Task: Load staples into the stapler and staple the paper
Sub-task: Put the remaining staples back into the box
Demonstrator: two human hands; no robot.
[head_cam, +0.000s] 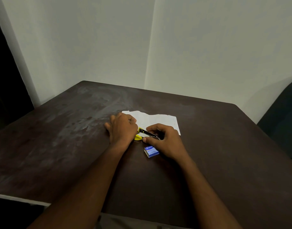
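A small yellow and black stapler (144,134) lies between my hands on the dark table (224,154), at the near edge of a torn white paper (158,119). My left hand (121,128) covers the stapler's left end and rests on the paper's left corner. My right hand (165,139) pinches the stapler's metal right end between thumb and fingers. A blue staple box (151,151) sits just in front of the stapler, beside my right wrist. Whether the stapler's top is raised is unclear.
The table stands in a corner of two pale walls (142,47). A dark chair back (282,116) shows at the right edge. A dark opening (4,80) lies to the left.
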